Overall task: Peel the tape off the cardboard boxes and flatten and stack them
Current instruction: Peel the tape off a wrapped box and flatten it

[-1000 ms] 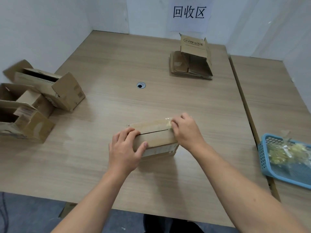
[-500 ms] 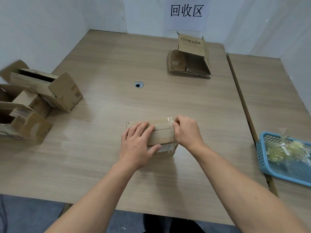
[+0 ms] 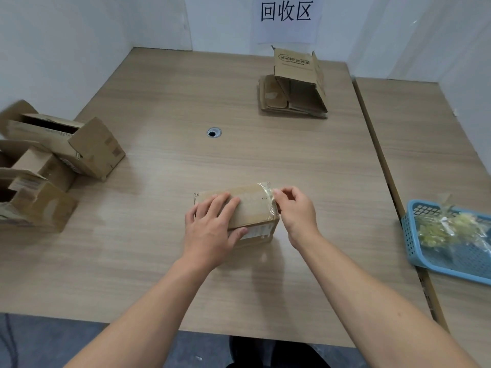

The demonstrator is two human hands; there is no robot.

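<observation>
A small closed cardboard box (image 3: pixel 252 208) lies in the middle of the wooden table (image 3: pixel 164 107), sealed with clear tape (image 3: pixel 267 193) at its right end. My left hand (image 3: pixel 212 227) lies on the box's left half, fingers spread over the top and thumb against the near side. My right hand (image 3: pixel 295 208) is at the box's right end, its fingertips pinching the loose edge of the tape.
Several open cardboard boxes (image 3: pixel 53 160) lie at the left edge. A stack of flattened boxes (image 3: pixel 292 94) with one half-open box on top sits at the back under a paper sign (image 3: pixel 285 17). A blue basket (image 3: pixel 451 240) of peeled tape stands at the right.
My left hand slid from the box's near-left corner up onto its top. My right hand shifted from the top to the right end and took hold of the tape's edge.
</observation>
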